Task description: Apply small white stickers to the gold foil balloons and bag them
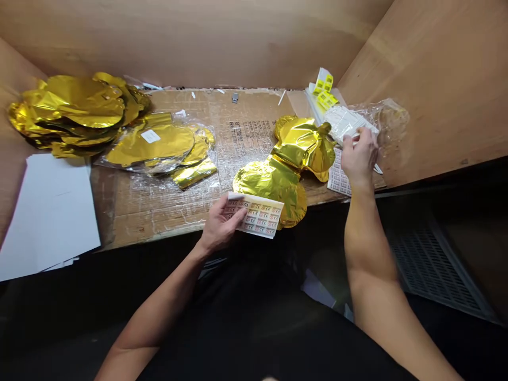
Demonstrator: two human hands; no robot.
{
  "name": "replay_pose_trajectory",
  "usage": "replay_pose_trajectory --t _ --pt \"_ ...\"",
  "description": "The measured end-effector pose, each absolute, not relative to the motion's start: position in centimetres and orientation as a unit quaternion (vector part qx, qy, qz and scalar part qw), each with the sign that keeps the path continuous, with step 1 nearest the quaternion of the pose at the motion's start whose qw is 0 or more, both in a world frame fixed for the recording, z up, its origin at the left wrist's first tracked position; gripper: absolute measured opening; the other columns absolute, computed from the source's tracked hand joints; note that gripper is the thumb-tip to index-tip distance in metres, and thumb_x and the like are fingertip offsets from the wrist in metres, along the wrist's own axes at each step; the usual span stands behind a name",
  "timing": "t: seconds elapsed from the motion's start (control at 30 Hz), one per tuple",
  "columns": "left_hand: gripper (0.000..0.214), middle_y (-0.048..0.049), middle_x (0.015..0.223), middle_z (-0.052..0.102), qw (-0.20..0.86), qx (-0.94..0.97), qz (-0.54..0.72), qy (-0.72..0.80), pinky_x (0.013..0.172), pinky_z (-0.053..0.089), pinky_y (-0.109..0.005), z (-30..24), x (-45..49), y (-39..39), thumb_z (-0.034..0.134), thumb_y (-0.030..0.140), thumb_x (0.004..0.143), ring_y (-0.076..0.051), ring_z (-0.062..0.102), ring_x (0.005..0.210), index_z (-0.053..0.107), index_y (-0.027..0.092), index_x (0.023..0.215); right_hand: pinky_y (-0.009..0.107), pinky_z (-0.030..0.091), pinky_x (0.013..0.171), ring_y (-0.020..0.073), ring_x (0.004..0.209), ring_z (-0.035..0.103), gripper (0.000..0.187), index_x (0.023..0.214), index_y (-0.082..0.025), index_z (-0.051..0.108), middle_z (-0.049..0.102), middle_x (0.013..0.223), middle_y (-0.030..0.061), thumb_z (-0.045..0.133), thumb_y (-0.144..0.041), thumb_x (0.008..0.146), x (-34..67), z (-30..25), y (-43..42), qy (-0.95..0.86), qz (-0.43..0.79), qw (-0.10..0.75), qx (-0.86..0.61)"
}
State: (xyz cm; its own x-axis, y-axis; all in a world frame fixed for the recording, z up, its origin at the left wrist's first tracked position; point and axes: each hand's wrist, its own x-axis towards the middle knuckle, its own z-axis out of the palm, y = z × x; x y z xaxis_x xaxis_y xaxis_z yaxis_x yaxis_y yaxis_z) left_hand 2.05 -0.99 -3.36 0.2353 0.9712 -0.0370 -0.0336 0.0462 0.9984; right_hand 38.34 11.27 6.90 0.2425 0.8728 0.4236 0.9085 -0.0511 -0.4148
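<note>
A sheet of small CE-mark stickers [260,216] is pinched in my left hand [222,225], thumb on top, above the cardboard's front edge. Just behind it lies a gold foil balloon [293,169], crinkled and mostly flat, its far part gathered. My right hand [361,153] reaches over a pile of thin white straws [345,123] in clear plastic; its fingers are curled down on them, and what they grip is hidden. Partly under that hand is another printed sticker sheet [338,174]. Yellow stickers [326,92] on a white strip stand behind the straws.
At the left, a heap of gold foil balloons [79,106] leans near the wall, with bagged gold foil balloons [154,145] beside it. White paper sheets [51,211] overhang the front edge. Wooden walls [432,90] enclose the cardboard-covered surface [166,211]. A grey plastic crate [440,270] sits lower right.
</note>
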Motion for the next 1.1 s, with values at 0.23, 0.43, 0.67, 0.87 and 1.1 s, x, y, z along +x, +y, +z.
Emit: replay_pose_trajectory --t 0.23,0.43,0.67,0.87,1.1 --pt "0.045 -0.0048 0.092 0.080 0.532 0.445 0.522 0.496 0.075 0.067 -0.029 -1.2 3.2 -1.6 0.088 0.047 0.083 -0.018 0.077 0.078 0.070 0.017 0.111 0.034 0.062 0.076 0.0191 0.082 0.072 0.071 0.131 -0.024 0.059 0.072 0.097 0.0026 0.094 -0.049 0.075 28.0 1.0 0.0 -0.538 0.584 0.377 -0.477" --pt "0.041 -0.0053 0.088 0.079 0.541 0.428 0.512 0.511 0.069 0.065 -0.030 -1.8 3.9 -2.5 0.089 0.051 0.082 -0.019 0.075 0.073 0.074 0.016 0.098 0.027 0.053 0.062 0.0127 0.065 0.058 0.043 0.085 -0.020 0.062 0.062 0.075 -0.0011 0.084 -0.057 0.085 26.8 -0.4 -3.0 -0.477 0.585 0.411 -0.512" --pt "0.039 -0.0058 0.088 0.081 0.590 0.480 0.433 0.483 0.067 0.062 -0.030 -0.6 3.1 -1.9 0.084 0.054 0.087 -0.020 0.074 0.073 0.082 0.016 0.096 0.024 0.043 0.055 0.0118 0.062 0.053 0.035 0.087 -0.019 0.068 0.062 0.073 -0.0004 0.080 -0.051 0.090 28.3 0.7 -3.6 -0.515 0.557 0.383 -0.528" --pt "0.049 -0.0022 0.066 0.071 0.536 0.458 0.464 0.536 0.051 0.054 -0.027 -0.1 3.5 -1.8 0.080 0.064 0.086 -0.016 0.063 0.055 0.072 0.018 0.074 0.026 0.042 0.056 0.0129 0.061 0.052 0.032 0.084 -0.019 0.069 0.061 0.071 0.0000 0.078 -0.049 0.092 28.2 0.5 -4.1 -0.532 0.519 0.400 -0.537" --pt "0.051 -0.0021 0.090 0.077 0.587 0.468 0.457 0.477 0.069 0.064 -0.028 -0.6 4.7 -2.3 0.096 0.041 0.074 -0.018 0.074 0.075 0.058 0.021 0.102 0.026 0.041 0.056 0.0132 0.064 0.053 0.037 0.085 -0.019 0.068 0.062 0.072 0.0009 0.076 -0.053 0.093 28.3 0.6 -4.2 -0.520 0.527 0.406 -0.536"
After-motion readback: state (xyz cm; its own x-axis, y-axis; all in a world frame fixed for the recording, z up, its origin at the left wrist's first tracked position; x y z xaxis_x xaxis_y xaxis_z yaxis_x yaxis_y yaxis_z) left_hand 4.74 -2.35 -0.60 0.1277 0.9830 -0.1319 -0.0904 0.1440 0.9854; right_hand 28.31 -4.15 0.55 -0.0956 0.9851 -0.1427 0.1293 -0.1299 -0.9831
